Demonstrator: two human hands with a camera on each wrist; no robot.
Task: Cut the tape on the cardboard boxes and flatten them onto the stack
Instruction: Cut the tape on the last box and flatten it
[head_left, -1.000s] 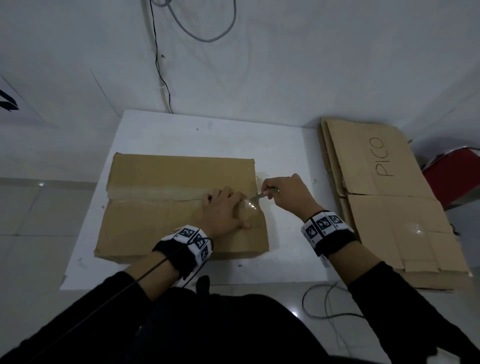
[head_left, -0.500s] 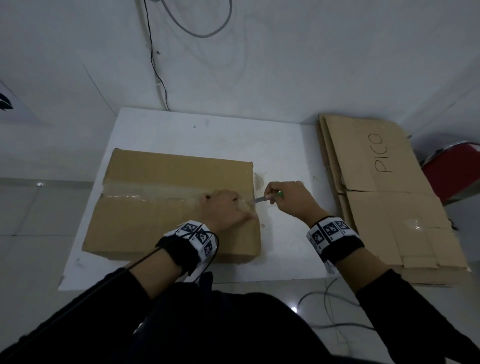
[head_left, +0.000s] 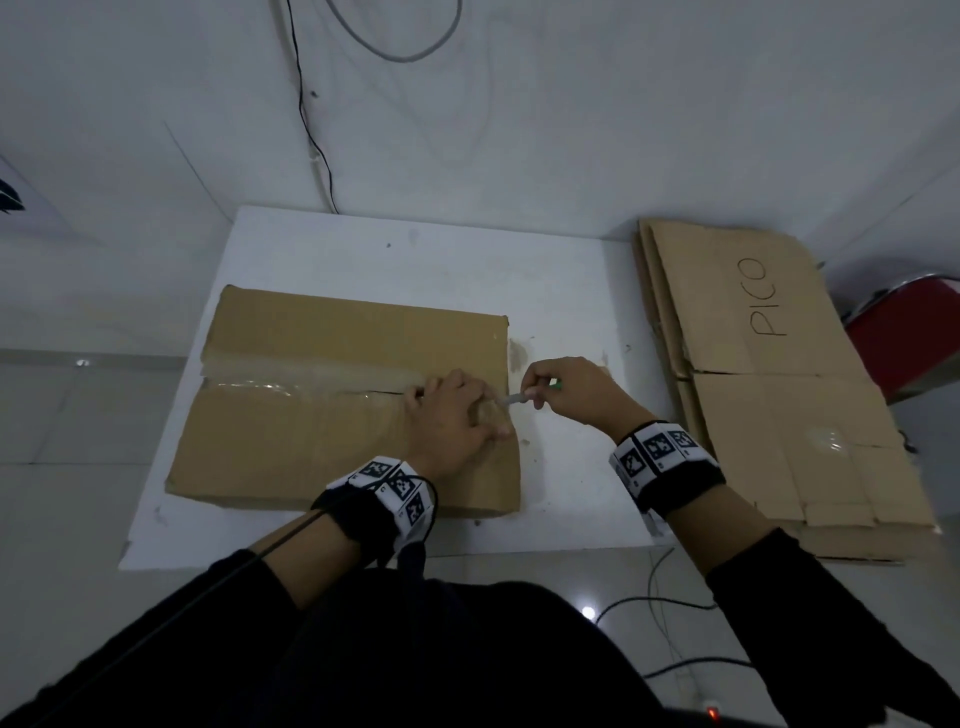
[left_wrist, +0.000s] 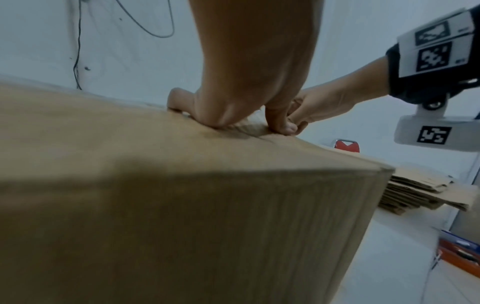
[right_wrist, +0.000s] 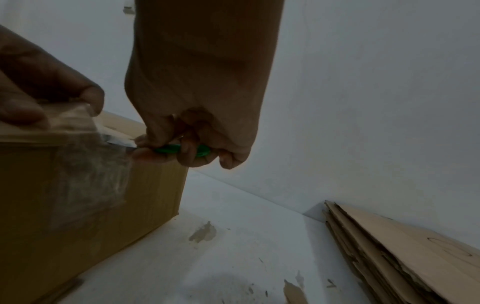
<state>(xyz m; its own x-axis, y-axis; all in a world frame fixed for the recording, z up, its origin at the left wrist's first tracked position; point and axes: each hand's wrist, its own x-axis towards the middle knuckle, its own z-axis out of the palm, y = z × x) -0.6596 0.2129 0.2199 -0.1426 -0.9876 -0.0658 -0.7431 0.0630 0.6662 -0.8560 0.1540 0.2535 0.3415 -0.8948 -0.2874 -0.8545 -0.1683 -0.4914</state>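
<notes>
Right hand (head_left: 571, 389) grips green-handled knife (right_wrist: 182, 149), blade still at cardboard box (head_left: 332, 405) right edge; left hand (head_left: 452, 421) stays pressed flat beside tape (head_left: 306, 371).

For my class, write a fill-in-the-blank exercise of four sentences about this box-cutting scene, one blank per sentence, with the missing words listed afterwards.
1. The right hand grips a cutter with a ____ handle.
2. The left hand presses down on the ____ of the cardboard box.
3. The word written on the flattened stack is ____.
4. The box rests on a ____ table.

Missing words: green; top; PICO; white
</notes>
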